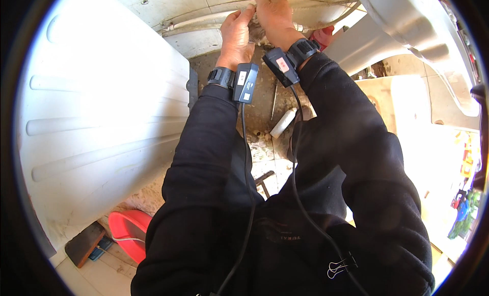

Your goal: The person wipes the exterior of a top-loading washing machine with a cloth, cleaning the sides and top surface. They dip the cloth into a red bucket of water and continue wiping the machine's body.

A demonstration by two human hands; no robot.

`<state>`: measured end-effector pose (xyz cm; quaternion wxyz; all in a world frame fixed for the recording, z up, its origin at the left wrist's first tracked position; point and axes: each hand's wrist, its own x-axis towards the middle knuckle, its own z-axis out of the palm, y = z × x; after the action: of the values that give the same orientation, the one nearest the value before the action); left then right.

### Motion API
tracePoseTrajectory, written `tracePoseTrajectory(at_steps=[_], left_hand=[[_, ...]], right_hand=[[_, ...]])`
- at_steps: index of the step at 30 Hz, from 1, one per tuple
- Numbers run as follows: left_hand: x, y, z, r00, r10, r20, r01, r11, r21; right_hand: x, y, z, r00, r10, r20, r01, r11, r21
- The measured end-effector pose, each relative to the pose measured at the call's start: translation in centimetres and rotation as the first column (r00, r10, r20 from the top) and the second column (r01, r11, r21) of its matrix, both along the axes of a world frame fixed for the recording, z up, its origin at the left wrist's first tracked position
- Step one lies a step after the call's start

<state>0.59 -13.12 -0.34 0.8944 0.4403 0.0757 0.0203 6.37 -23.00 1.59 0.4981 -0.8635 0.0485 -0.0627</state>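
Both my arms reach forward to the low wall at the top of the head view. My left hand (237,35) is closed, its thumb and fingertips drawn together beside a pale pipe (201,22) that runs along the wall. Close against it on the right, my right hand (274,15) is closed too, fingers bent toward the wall. Whatever they grip is hidden by the fingers. A ribbed flexible hose (326,5) leads off to the right behind my right hand. Below the hands a small murky patch shows, too unclear to name.
A large white ribbed panel (102,112) stands close on my left. At upper right is a shiny metal basin (402,16), with a red container (321,37) beneath. A white bottle (283,124) lies on the dirty floor. A red basin (131,234) sits at lower left.
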Motion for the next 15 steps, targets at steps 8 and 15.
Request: tracePoseTrajectory(at_steps=[8,15], left_hand=[[-0.1,2.2,1.3,0.999,0.027,-0.038,-0.037,0.956,-0.292],[-1.3,4.1,3.9,0.968,0.009,-0.252,-0.125,0.884,-0.451]], right_hand=[[-5.0,0.9,3.1,0.786,0.493,0.373,-0.453,0.870,-0.195],[-5.1,1.2,1.6,0.446,0.597,0.667,-0.276,0.801,-0.532]])
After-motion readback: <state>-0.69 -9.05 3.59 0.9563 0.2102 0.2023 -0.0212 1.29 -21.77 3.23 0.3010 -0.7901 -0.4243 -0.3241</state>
